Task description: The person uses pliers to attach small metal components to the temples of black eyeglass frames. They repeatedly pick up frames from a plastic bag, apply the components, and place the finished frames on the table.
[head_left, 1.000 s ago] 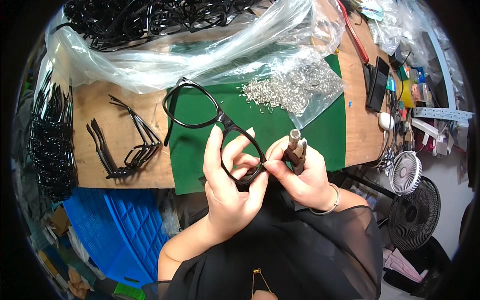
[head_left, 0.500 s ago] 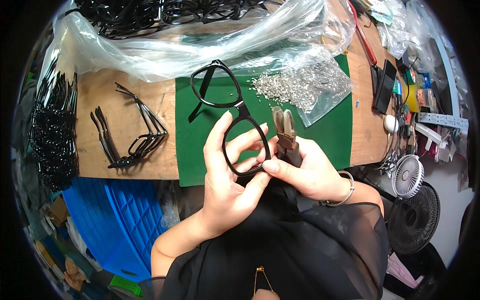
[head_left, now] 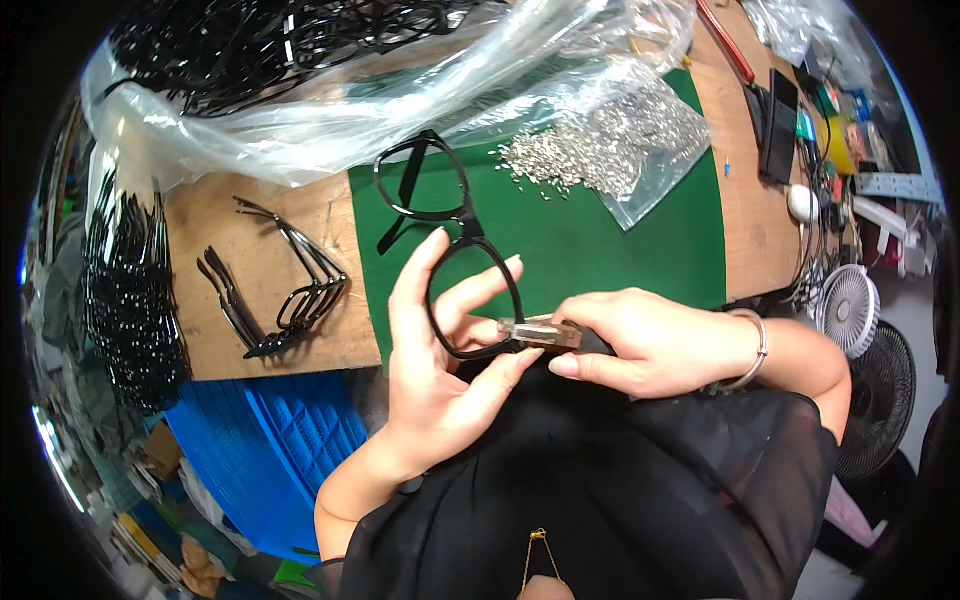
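A black eyeglass frame [head_left: 466,223] stands on end in my left hand [head_left: 435,375], whose fingers and thumb close round its nearer rim. One temple arm shows behind the far rim. My right hand [head_left: 640,345] grips a pair of pliers [head_left: 545,335] with worn metal jaws. The jaws lie across the near corner of the frame, close to my left thumb. Whatever sits between them is too small to make out. Beyond my hands, a heap of small silvery metal pieces [head_left: 560,160] spills from a clear bag [head_left: 655,140] onto a green mat [head_left: 640,250].
More black frames [head_left: 290,315] are stacked at left on the wooden table [head_left: 220,350], beside a wrapped bundle [head_left: 130,290]. Clear plastic [head_left: 270,135] covers frames at the back. A phone [head_left: 780,125] and small fan [head_left: 848,310] are at right; a blue crate [head_left: 230,460] stands below left.
The pliers have swung from pointing away to lying sideways, their jaws now at the frame's near corner. My right thumb has come off the frame. The view has shifted a little.
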Tool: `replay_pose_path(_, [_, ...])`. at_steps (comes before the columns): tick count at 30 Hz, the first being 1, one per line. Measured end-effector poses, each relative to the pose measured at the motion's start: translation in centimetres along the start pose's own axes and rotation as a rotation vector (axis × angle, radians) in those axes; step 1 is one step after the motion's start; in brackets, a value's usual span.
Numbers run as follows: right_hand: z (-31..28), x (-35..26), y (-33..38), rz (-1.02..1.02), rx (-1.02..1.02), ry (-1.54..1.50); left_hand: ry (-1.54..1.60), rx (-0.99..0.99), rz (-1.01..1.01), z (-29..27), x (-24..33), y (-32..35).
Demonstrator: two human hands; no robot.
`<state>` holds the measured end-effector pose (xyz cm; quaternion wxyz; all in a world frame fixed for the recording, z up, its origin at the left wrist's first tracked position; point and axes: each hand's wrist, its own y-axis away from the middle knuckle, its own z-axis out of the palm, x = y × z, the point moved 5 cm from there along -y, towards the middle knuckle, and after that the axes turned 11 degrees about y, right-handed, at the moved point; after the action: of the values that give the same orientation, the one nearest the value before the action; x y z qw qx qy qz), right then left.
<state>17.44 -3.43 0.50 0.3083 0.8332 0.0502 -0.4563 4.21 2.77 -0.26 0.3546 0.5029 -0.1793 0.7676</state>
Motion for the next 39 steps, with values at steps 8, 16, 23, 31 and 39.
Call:
replay_pose_path(8, [-0.2,0.7,-0.1,0.04,0.082,0.269,-0.103,-0.062,-0.093,-0.1,-0.8,-0.4])
replay_pose_path(16, [-1.3,2.0,-1.1,-0.022,0.026,0.208,-0.066,0.049,-0.193,-0.8,-0.5,-0.7])
replay_pose_path(23, [-0.7,6.4,-3.1,0.096,0.695,0.925,0.001,0.052,-0.188,-0.7,-2.2,-1.1])
replay_pose_path(31, [-2.4,6.3,-1.9,0.051,0.723,0.566,-0.076,-0.026,-0.185,-1.4,-4.6,6.0])
replay_pose_path(39, [-2.8,8.7,-5.7,0.244,0.898,0.585,0.518,-0.061,-0.35,-1.0,-4.9,4.2])
